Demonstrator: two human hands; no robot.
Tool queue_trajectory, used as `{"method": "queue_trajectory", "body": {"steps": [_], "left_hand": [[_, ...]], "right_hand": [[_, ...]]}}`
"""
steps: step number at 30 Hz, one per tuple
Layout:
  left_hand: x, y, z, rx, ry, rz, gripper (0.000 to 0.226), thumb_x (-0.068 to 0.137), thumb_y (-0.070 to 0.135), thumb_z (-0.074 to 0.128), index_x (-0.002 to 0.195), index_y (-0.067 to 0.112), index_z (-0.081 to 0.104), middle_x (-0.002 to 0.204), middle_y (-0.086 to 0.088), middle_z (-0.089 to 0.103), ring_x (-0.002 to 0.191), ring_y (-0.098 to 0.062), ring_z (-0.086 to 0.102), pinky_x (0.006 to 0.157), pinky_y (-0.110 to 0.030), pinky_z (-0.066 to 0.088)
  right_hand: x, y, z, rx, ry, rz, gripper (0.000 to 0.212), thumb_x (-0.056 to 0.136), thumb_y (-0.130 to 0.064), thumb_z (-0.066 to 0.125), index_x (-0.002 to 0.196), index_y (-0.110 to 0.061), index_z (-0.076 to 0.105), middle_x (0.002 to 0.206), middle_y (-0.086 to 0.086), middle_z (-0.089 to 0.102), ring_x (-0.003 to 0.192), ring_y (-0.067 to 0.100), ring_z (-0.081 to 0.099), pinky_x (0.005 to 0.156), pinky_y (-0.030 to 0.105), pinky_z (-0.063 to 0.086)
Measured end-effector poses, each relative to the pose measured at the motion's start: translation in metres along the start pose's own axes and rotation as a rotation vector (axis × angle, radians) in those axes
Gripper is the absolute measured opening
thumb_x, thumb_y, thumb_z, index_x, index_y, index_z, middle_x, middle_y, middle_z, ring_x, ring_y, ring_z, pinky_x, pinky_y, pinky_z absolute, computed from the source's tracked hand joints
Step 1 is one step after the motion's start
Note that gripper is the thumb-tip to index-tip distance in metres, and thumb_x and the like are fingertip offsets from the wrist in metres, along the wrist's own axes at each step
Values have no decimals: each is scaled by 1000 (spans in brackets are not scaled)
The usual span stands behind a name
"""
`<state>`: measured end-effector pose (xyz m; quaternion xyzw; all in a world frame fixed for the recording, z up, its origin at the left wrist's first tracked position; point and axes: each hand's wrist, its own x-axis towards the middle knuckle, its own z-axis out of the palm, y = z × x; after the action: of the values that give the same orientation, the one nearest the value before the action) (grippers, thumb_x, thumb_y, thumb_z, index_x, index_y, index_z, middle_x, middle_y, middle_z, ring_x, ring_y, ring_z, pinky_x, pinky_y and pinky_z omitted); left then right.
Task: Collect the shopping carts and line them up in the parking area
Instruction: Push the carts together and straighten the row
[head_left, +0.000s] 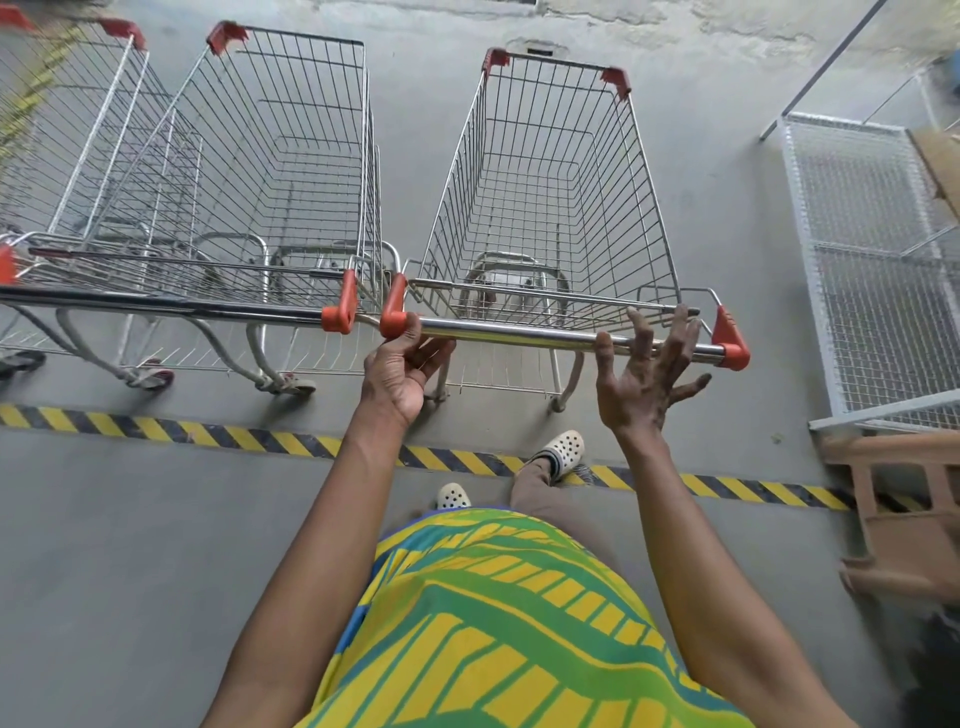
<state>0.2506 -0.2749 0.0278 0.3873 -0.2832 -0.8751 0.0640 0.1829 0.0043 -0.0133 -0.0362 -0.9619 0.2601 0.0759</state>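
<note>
Chrome-wire shopping cart with orange corner caps (550, 197), stood beyond the yellow-black striped floor line (156, 428), just beside two matching wire carts (249, 171); handlebar (519, 336) touched by left hand (400, 374), loosely curled; right hand (644, 379) splayed, released.

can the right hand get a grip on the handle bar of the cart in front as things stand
Probably yes. The right hand is open, fingers spread right at the handle bar near its right end, with nothing between them. Curling the fingers should close the grip; the left hand already touches the bar's left end.
</note>
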Motion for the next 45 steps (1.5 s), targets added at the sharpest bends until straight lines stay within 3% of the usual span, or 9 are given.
{"method": "queue_trajectory", "body": {"steps": [9,18,21,26,32,36,40,42,45], "left_hand": [[6,-6,0,-31,24,13,23,92,8,71,113,4,66,97,-15,68,89,-34,72,71,-42,62],[8,-9,-2,-24,-3,13,15,94,12,69,108,8,68,97,-15,74,89,-32,74,74,-40,62],[5,-10,-4,-9,10,6,25,93,15,71,116,6,66,90,-13,76,84,-29,75,77,-41,62],[1,-13,-13,17,-36,-10,61,80,24,77,136,8,58,89,-8,73,88,-24,72,99,-44,55],[1,-9,-36,-233,-130,-53,59,85,40,64,136,11,58,117,-12,64,119,-34,57,111,-50,39],[11,4,-33,-441,40,-78,62,92,51,40,137,12,54,133,-21,59,118,-36,59,105,-53,41],[26,29,-14,-552,299,-71,74,100,63,15,121,11,62,125,-20,64,102,-32,63,89,-42,48],[28,44,-5,-623,311,-59,83,101,66,9,119,8,66,104,-18,66,93,-38,69,77,-46,51],[30,57,9,-641,349,-37,89,99,66,8,119,6,70,82,-15,61,111,-38,68,85,-61,50]], "right_hand": [[2,0,-2,31,-14,-4,56,97,-72,36,148,-49,37,172,-3,-7,158,22,-13,112,78,-6],[1,-1,-7,67,-39,-12,57,95,-76,33,146,-50,37,171,-6,-7,157,19,-15,114,76,-7],[1,-2,-10,63,-46,-2,57,95,-76,32,145,-51,37,171,-6,-7,157,18,-15,114,75,-8],[-6,-6,-11,100,15,-6,55,99,-71,29,150,-52,33,171,-10,-9,157,12,-16,114,75,-5],[-15,-6,-13,79,73,-54,55,102,-65,32,154,-47,32,172,-5,-2,159,17,-6,114,71,1],[-15,-4,-14,71,87,-55,53,103,-62,35,153,-46,36,172,-5,0,159,17,-4,115,69,3],[-20,1,-11,42,72,-79,49,103,-59,34,149,-44,43,172,-5,7,159,16,-1,116,65,4],[-22,5,-10,18,55,-82,48,103,-59,32,147,-45,46,171,-6,9,158,15,1,116,63,6],[-22,11,-9,19,41,-92,46,104,-55,33,147,-44,48,172,-8,8,158,14,1,117,59,5]]}}
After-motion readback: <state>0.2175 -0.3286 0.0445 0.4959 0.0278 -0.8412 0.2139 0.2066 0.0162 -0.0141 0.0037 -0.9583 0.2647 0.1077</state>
